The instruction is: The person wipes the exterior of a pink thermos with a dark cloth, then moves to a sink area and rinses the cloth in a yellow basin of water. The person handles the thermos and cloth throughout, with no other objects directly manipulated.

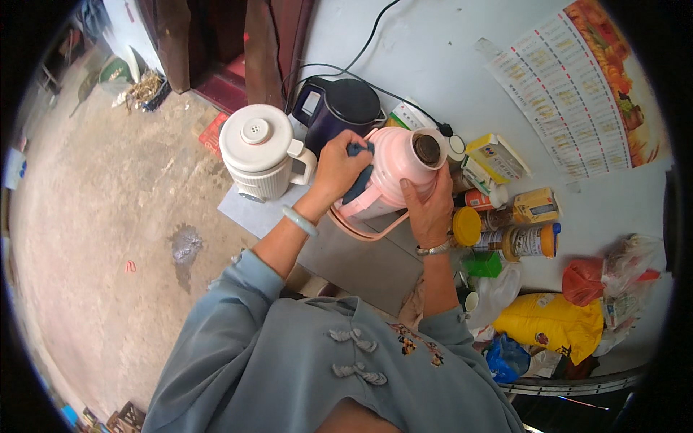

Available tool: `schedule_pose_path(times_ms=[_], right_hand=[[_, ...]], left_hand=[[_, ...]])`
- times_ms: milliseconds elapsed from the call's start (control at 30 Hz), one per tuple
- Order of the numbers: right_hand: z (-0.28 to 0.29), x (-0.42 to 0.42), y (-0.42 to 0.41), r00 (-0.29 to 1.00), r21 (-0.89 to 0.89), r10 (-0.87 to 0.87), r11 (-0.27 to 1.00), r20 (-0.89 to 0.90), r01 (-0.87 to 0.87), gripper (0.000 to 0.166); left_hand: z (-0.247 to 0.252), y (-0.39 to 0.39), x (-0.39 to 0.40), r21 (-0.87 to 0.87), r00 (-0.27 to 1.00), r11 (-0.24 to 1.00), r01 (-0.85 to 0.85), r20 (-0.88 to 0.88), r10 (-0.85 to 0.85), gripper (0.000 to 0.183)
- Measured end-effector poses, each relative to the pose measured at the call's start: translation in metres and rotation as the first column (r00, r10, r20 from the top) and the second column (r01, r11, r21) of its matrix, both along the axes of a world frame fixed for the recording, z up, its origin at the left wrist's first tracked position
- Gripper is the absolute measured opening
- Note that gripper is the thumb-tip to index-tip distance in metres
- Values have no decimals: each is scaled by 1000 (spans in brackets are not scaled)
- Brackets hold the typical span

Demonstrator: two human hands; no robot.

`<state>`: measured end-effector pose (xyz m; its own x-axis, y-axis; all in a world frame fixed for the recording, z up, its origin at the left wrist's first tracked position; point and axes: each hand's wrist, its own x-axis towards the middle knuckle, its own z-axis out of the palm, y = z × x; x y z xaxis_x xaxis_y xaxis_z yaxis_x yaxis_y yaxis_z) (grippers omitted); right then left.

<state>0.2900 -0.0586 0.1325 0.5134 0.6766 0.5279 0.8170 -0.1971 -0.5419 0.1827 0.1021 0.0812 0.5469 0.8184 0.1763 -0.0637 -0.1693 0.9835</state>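
A pink thermos flask (389,150) is tilted over a grey tabletop (352,254), its cork stopper (426,149) seated in the neck. My right hand (430,208) grips the flask just below the neck, thumb across the front. Bunched in my left hand (342,165) is a dark blue cloth (359,181), pressed to the flask's left side by the pink handle. The flask's hooped carrying handle (368,236) hangs down towards me. To the left of the flask stands a white lidded electric kettle (257,151); a dark purple kettle (346,103) is behind my left hand.
Along the wall to the right are medicine boxes (495,157), a yellow-lidded jar (466,226), a green box (483,264) and a yellow bag (549,325). A black power cord (373,84) runs down the wall. Concrete floor (108,325) with a wet patch (185,249) lies left.
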Motion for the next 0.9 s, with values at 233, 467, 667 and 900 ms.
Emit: schedule_pose_path(times_ms=[233,467,667,900], right_hand=[[4,-2,-2,996,-31,-15,999,-86,12,78],[-5,3,-2,1000,7,-6,1000,-30,6,80],[1,0,-1,999,-4,-6,1000,-48,6,75],[-1,-4,0,999,-5,-35,999,-28,35,79]], left_hand=[[5,-10,-7,-164,995,982,97,-12,-100,30],[24,-16,-9,-78,982,993,92,-157,-103,39],[25,-9,-11,-216,966,957,192,-130,-223,40],[26,-8,-9,-241,960,948,205,-139,-243,39]])
